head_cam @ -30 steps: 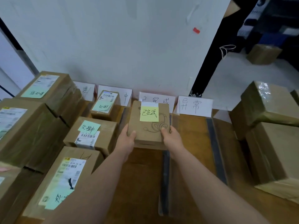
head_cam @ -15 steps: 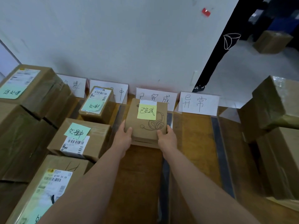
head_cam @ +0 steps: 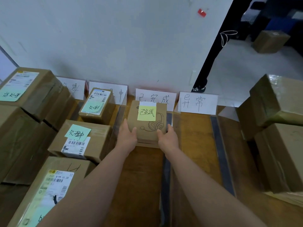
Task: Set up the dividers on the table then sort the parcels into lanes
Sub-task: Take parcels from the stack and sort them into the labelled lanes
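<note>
Four white sign cards are counted along the wall, and three clear dividers are plainly made out on the table. Three labelled parcels are counted in one lane and a single headset parcel in the next, while the stacks at far left and right cannot be counted exactly. Four green notes and one yellow note are seen, along with two hands, the left hand and the right hand.

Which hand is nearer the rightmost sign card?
Right. The right hand grips the headset box on its right, below-left of the sign card; the left hand grips its left side, farther off.
</note>
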The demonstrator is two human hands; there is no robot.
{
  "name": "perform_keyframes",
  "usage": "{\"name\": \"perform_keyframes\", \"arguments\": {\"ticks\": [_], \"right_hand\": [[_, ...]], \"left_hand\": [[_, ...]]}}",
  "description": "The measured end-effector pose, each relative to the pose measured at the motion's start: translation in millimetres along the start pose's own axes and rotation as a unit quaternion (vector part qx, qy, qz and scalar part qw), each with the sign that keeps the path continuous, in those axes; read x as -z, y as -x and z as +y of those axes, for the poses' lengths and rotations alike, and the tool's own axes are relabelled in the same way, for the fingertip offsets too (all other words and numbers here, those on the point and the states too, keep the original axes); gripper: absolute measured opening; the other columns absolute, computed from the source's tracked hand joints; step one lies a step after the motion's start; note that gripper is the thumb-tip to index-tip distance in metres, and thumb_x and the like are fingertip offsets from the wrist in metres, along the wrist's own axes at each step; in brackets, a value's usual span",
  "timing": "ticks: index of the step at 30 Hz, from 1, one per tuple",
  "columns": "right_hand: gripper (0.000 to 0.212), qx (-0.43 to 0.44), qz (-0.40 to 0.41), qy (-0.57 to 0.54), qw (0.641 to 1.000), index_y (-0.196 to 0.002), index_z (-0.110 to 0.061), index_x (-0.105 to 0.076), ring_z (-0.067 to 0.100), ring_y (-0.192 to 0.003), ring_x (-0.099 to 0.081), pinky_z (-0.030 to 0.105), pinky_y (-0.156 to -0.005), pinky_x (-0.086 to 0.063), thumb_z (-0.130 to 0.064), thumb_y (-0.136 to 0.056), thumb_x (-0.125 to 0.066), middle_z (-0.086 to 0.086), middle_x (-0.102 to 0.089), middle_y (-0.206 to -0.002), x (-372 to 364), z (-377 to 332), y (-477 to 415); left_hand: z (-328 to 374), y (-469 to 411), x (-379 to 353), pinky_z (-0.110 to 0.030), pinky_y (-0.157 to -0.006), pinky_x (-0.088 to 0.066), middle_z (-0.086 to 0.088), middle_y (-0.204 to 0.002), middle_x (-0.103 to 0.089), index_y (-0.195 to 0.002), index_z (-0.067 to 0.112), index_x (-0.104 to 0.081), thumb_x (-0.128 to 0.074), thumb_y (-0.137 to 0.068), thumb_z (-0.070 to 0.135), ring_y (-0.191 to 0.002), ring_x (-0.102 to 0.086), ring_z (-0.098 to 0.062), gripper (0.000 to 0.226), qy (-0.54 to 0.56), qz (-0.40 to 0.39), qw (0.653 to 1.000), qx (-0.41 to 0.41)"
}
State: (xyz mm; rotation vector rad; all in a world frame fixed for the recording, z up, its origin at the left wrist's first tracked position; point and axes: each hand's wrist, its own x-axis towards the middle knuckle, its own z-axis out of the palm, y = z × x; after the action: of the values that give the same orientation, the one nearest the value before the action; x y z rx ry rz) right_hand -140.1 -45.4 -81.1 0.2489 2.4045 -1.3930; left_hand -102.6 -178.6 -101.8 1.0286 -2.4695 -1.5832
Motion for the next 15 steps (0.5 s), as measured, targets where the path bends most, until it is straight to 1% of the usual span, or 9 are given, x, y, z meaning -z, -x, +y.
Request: {"name": "perform_keyframes", "arguments": {"ticks": [2,4,6,9,12,15], "right_hand": [[0.044,0.04,0.001,0.021,0.999,-0.142,-0.016,-0.039,0.021,-0.128,-0.047,0.026,-0.092,-0.044,-0.02,-0.099,-0.05,0.002,-0.05,-0.139,11.0,-10.3,14.6],[0.045,0.089,0.008,0.043,0.995,-0.143,-0.015,-0.039,0.018,-0.129,-0.044,0.022,-0.089,-0.036,-0.021,-0.1,-0.049,0.002,-0.048,-0.141,24.3,-20.0,31.1],[0.047,0.135,0.025,0.057,0.989,-0.144,-0.017,-0.039,0.015,-0.131,-0.042,0.023,-0.096,-0.035,-0.023,-0.099,-0.05,-0.001,-0.047,-0.143,37.6,-27.1,48.0],[0.049,0.169,0.049,0.072,0.982,-0.146,-0.022,-0.037,0.013,-0.135,-0.039,0.031,-0.107,-0.035,-0.026,-0.099,-0.051,-0.005,-0.045,-0.146,59.2,-32.3,73.5],[0.052,0.195,0.083,0.11,0.971,-0.147,-0.024,-0.034,0.012,-0.138,-0.035,0.031,-0.111,-0.031,-0.03,-0.098,-0.051,-0.006,-0.04,-0.15,87.8,-30.3,97.5],[0.052,0.198,0.119,0.124,0.965,-0.148,-0.022,-0.034,0.012,-0.139,-0.034,0.031,-0.113,-0.03,-0.032,-0.099,-0.05,-0.005,-0.039,-0.151,122.7,-20.7,119.6]], "left_hand": [[8.0,7.8,3.8,-0.052,-0.107,-0.042,-0.004,-0.141,-0.048,-0.146,0.019,-0.036,-0.05,-0.097,0.021,-0.132,-0.044,-0.023,0.05,-0.047,0.003,0.997,-0.066],[20.6,23.2,11.2,-0.049,-0.109,-0.04,0.001,-0.136,-0.053,-0.142,0.021,-0.042,-0.049,-0.095,0.024,-0.128,-0.046,-0.019,0.047,-0.094,0.007,0.987,-0.131],[33.4,41.4,20.9,-0.046,-0.112,-0.036,0.002,-0.139,-0.051,-0.146,0.021,-0.04,-0.049,-0.097,0.025,-0.13,-0.045,-0.019,0.05,-0.135,0.016,0.976,-0.172],[50.8,67.9,32.6,-0.044,-0.112,-0.037,0.0,-0.144,-0.05,-0.148,0.022,-0.04,-0.053,-0.098,0.025,-0.132,-0.045,-0.02,0.051,-0.183,0.041,0.957,-0.223],[73.2,97.8,40.1,-0.043,-0.114,-0.034,-0.002,-0.147,-0.048,-0.146,0.02,-0.044,-0.054,-0.098,0.025,-0.135,-0.043,-0.022,0.049,-0.21,0.047,0.939,-0.268],[92.9,125.4,37.0,-0.042,-0.114,-0.033,-0.005,-0.146,-0.05,-0.143,0.018,-0.05,-0.054,-0.097,0.026,-0.134,-0.044,-0.025,0.046,-0.24,0.057,0.913,-0.325]]}}
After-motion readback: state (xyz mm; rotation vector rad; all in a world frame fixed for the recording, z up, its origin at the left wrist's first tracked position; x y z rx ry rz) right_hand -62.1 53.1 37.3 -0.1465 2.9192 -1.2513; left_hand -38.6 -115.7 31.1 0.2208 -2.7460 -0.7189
